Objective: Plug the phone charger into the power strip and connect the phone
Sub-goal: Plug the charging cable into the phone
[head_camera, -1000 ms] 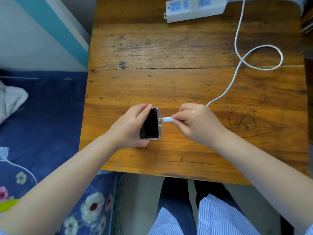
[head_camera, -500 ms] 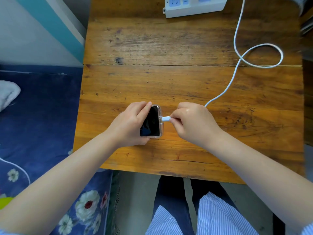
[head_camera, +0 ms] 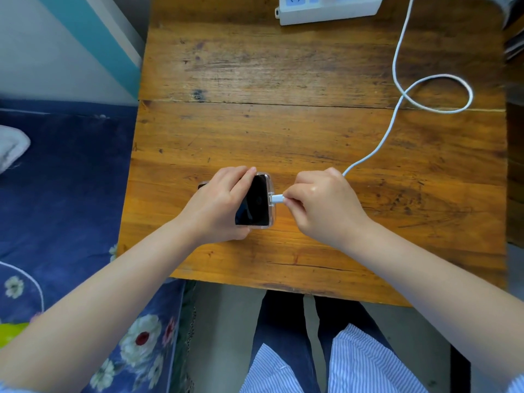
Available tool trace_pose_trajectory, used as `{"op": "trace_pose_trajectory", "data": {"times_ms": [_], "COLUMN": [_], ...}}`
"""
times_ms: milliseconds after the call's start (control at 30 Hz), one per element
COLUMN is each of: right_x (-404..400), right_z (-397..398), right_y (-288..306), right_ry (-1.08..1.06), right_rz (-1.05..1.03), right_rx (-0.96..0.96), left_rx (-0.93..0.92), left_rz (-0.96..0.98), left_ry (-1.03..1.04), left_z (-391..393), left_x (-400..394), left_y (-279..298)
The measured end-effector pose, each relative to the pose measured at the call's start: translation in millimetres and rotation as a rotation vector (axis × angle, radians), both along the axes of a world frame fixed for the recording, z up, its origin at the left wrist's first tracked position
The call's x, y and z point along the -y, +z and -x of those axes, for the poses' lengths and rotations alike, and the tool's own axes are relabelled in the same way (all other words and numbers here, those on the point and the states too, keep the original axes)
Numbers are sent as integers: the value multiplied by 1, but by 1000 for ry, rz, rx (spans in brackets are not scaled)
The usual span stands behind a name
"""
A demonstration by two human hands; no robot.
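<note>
A black phone in a clear case lies on the wooden table, and my left hand grips it from the left. My right hand pinches the white cable plug against the phone's right end. The white cable runs from my right hand up the table, makes one loop at the right, and rises toward the white power strip at the top edge. The charger brick is out of view.
A bed with a dark blue flowered cover lies left of the table, with a white cloth on it. My knees in dark trousers sit below the table's front edge. A dark object stands at the far right edge.
The plug has stayed at the phone's right end, and both hands have kept their grips. The camera has tilted down a little, so the power strip sits higher in view.
</note>
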State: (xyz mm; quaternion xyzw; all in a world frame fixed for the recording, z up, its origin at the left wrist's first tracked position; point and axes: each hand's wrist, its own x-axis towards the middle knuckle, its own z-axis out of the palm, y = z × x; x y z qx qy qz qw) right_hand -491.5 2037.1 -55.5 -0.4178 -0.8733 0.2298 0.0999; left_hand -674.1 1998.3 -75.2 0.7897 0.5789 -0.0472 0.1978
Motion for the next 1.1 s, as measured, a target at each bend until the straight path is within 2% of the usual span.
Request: {"op": "trace_pose_trajectory", "data": {"times_ms": [167,367,733,967,1100], "right_x": [8,13,2,-33,-59], "right_z": [-1,-4,-17,-39,-42], "right_y": [-3,-10,-37,-65,-81], "right_ry": [-17,-5,-43,-100,-186], "right_rz": [-48,-70,-62,-154,-44], "right_rx": [20,34,-40,73,201], "left_rx": [-51,-136,-221,-338,-422], "left_rz": [-33,-54,-48,36,105], "left_ry": [-15,-125,-173,-99,-6], "left_z": [-5,-9,-7,7,11], "left_x": [1,-1,-17,-61,-93], "left_y": [4,4,-8,-29,-35]}}
